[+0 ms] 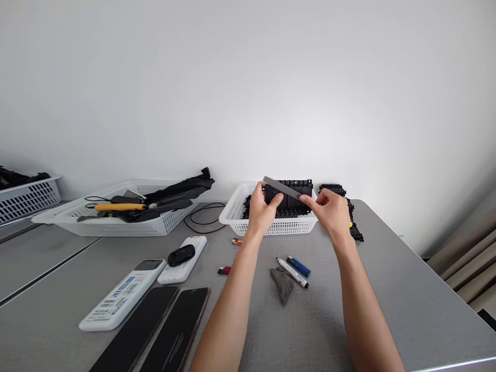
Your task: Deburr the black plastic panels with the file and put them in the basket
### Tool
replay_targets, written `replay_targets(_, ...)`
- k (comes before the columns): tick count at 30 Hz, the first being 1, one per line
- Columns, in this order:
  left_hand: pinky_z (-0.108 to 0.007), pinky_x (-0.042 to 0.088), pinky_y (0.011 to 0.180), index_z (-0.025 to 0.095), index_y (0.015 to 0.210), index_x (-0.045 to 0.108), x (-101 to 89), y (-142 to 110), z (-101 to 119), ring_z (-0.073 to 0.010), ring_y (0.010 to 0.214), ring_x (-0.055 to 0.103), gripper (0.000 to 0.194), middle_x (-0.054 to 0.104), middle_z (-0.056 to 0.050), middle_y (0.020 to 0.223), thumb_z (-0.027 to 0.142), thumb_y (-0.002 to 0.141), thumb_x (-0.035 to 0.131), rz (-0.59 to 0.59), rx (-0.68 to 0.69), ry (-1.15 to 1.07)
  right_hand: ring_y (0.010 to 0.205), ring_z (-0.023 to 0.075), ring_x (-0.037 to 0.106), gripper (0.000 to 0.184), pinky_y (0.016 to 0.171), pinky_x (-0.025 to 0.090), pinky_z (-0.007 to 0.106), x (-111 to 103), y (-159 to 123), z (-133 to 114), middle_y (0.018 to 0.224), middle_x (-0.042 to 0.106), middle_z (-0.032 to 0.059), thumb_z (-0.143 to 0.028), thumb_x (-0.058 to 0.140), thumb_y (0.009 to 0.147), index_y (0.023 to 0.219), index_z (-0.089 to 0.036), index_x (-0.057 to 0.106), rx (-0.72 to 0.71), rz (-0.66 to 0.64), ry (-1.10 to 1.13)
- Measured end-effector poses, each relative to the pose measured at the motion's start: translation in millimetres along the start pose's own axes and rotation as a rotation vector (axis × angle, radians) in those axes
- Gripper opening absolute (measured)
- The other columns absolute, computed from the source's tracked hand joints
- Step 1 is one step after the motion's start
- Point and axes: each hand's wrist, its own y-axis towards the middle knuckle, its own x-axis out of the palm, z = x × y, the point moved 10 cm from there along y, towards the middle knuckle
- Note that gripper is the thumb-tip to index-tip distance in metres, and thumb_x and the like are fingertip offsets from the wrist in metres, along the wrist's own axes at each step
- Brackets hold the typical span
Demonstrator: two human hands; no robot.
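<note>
My left hand (262,209) is closed on the left end of a black ribbed plastic part (294,206), its thumb lying across the face. This part is in front of and above a white plastic basket (271,227) that contains more black pieces. A flat grey strip (284,187) slants across the part, high on the left and low on the right. At the strip's lower end, the thumb of my right hand (332,213) presses against it with the fingers curled. Whether the right fingers also touch the black part is hidden.
A grey cloth (282,285), a marker (292,272) and a blue lighter (298,266) lie between my forearms. Leftward are power banks (124,297), two phones (176,330) and a larger basket (135,227) of tools. Black track-like pieces (355,230) lie right of the basket.
</note>
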Motion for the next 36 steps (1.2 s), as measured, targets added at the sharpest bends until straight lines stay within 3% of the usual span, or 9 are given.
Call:
replay_targets(5,-0.036,0.049,0.086,0.021,0.103,0.051,-10.5,2,-10,-0.0211,0.090,0.064,0.036,0.066,-0.004,0.093,0.030,0.075,0.070,0.043,-0.047,0.040,0.049,0.0113,0.037,0.058,0.047,0.026,0.025,-19,8,34,0.049,0.044,-0.0026,-0.072,0.061,0.073,0.053,-0.021,0.041,0.101,0.069,0.045)
replay_targets(12,-0.035,0.046,0.091,0.022,0.100,0.053,3.1,-1,5,-0.0217,0.097,0.062,0.034,0.065,-0.004,0.097,0.028,0.072,0.071,-0.008,-0.022,0.012,0.048,0.0107,0.036,0.058,0.048,0.025,0.025,0,0,-1,0.050,0.046,-0.0026,-0.071,0.061,0.072,0.053,-0.022,0.039,0.010,-0.025,0.043)
replay_targets(15,-0.034,0.047,0.086,0.022,0.097,0.051,1.8,-1,-2,-0.0208,0.090,0.063,0.035,0.065,-0.002,0.091,0.030,0.070,0.072,-0.023,-0.090,-0.096,0.049,0.0114,0.036,0.058,0.048,0.025,0.026,0,3,7,0.050,0.047,-0.0021,-0.073,0.060,0.073,0.054,-0.022,0.039,0.035,-0.016,0.006)
replay_targets(20,-0.033,0.048,0.086,0.021,0.092,0.049,-15.3,4,-20,-0.0184,0.088,0.064,0.038,0.066,-0.002,0.089,0.029,0.064,0.074,0.038,-0.178,-0.190,0.049,0.0129,0.037,0.057,0.049,0.025,0.026,-21,7,37,0.051,0.048,-0.0011,-0.074,0.057,0.074,0.056,-0.022,0.041,0.140,0.099,-0.088)
replay_targets(24,-0.035,0.049,0.087,0.020,0.093,0.051,-21.3,6,-19,-0.0190,0.088,0.065,0.038,0.067,-0.002,0.089,0.028,0.064,0.075,0.075,-0.158,-0.194,0.049,0.0120,0.035,0.058,0.049,0.025,0.026,-21,3,21,0.049,0.043,-0.0022,-0.074,0.054,0.076,0.055,-0.022,0.038,0.087,0.101,-0.045)
replay_targets(30,-0.035,0.051,0.085,0.021,0.092,0.050,-14.8,3,-8,-0.0196,0.089,0.065,0.037,0.067,-0.002,0.090,0.028,0.065,0.074,0.056,-0.128,-0.181,0.048,0.0117,0.036,0.058,0.049,0.024,0.026,3,-5,-8,0.050,0.046,-0.0020,-0.073,0.058,0.075,0.055,-0.022,0.039,0.020,0.001,-0.022)
replay_targets(33,-0.035,0.051,0.084,0.021,0.090,0.050,-11.7,2,-7,-0.0194,0.086,0.065,0.036,0.067,-0.002,0.087,0.028,0.066,0.074,0.033,-0.134,-0.197,0.049,0.0121,0.038,0.058,0.048,0.024,0.025,9,-3,-1,0.051,0.049,-0.0012,-0.074,0.058,0.074,0.055,-0.022,0.039,0.027,-0.046,-0.023)
replay_targets(36,-0.035,0.051,0.082,0.021,0.090,0.049,-14.3,1,-15,-0.0187,0.082,0.065,0.034,0.067,0.000,0.083,0.027,0.067,0.073,0.046,-0.182,-0.173,0.048,0.0123,0.037,0.059,0.048,0.024,0.026,-2,2,18,0.050,0.048,-0.0012,-0.075,0.057,0.074,0.055,-0.022,0.039,0.085,0.002,-0.038)
